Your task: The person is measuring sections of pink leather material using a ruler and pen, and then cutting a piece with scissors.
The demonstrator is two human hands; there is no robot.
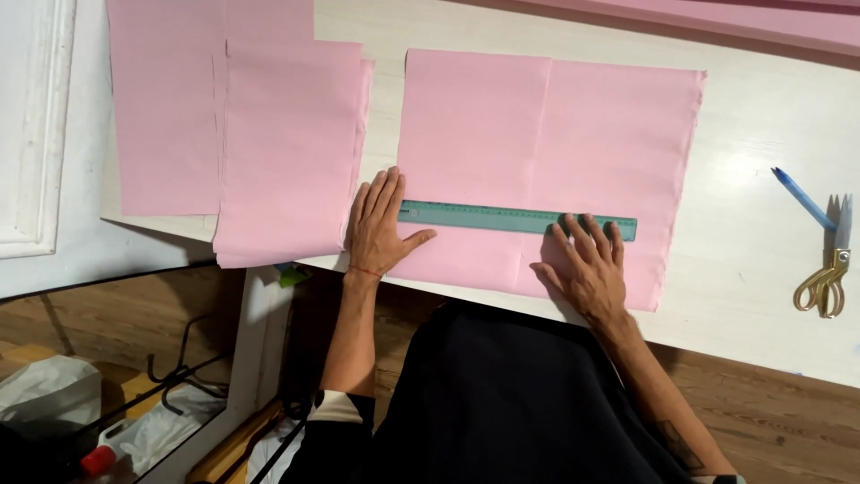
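Right of the ruler (pixel 517 219) and pink sheet (pixel 546 170), scissors (pixel 830 269) beside blue pen (pixel 803 199).

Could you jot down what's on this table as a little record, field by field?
Left hand: flat on the left end of the ruler
Right hand: fingers pressing the ruler's right end
Ruler: green, lying across the pink sheet
Pink sheet: creased down the middle
Other pink sheets: overlapping, to the left
Scissors: gold-handled, far right
Pen: blue, beside the scissors
Table: white
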